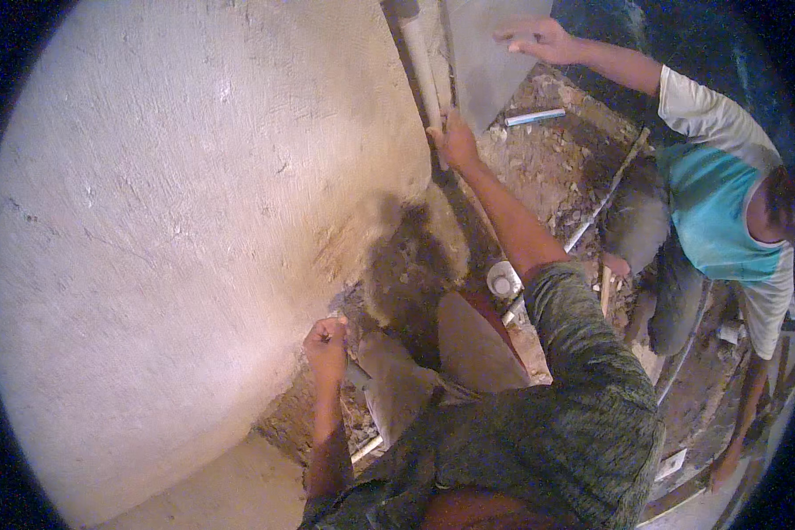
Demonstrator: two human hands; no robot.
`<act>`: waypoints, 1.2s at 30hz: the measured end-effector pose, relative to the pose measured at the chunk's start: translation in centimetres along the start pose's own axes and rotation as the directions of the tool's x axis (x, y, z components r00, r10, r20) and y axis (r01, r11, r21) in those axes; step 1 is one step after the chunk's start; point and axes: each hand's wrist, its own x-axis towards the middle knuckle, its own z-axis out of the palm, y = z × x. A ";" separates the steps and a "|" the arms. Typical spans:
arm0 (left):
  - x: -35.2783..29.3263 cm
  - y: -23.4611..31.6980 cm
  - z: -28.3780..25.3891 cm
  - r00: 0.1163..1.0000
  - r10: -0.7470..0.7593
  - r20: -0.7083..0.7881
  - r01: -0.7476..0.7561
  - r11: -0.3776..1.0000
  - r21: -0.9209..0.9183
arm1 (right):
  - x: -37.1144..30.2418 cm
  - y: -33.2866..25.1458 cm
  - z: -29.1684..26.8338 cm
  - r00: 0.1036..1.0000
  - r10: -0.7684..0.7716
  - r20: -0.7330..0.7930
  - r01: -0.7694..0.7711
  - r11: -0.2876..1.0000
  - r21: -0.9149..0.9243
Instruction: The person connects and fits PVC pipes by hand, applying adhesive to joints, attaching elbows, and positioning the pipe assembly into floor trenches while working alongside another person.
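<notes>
One broad, rough-plastered wall (168, 212) fills the left side, its lower right part brown and bare. Beside it spreads a rubble-strewn floor (552, 172), where a co-worker (711, 216) in a teal and pale shirt sits or squats, one raised hand (543, 41) reaching toward a smooth grey panel (484, 66). Between the wall's edge and that panel runs a pale pipe (420, 66). The right hand (455, 143) is near its lower end, fingers curled in around it, thumb on the wall side; a firm, even grip with the pipe lined up along the wall's edge would probably serve best, without bowing it. The left hand (325, 346), at the wall's lower edge, has its fingers folded nearly closed; whether they pinch anything I cannot tell, and bracing there should help steadiness. Near the right forearm sits a round whitish container (502, 281), and beyond, on the rubble, a thin white tube (535, 117)
</notes>
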 end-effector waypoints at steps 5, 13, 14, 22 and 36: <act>0.0 0.6 0.5 0.998 -0.031 0.050 0.029 0.999 0.035 | 0.0 -0.5 0.0 0.998 0.007 -0.062 -0.004 0.998 0.058; -0.7 0.3 0.2 1.000 0.023 0.017 -0.023 1.000 0.011 | 0.1 -0.8 0.7 0.996 0.016 -0.088 0.002 0.979 0.202; -0.6 0.3 0.2 0.994 0.105 0.011 -0.105 0.994 0.035 | 0.1 -0.7 0.7 0.995 -0.004 -0.103 0.024 0.982 0.190; -0.2 -0.5 -0.4 0.998 0.034 0.046 -0.035 0.999 0.006 | -0.8 -2.0 -0.7 0.990 0.063 -0.125 -0.047 0.990 0.133; -4.0 -6.1 1.7 0.824 -0.463 0.326 0.506 0.861 -0.056 | -27.3 7.1 -12.6 0.927 0.374 -0.010 -0.375 0.927 -0.033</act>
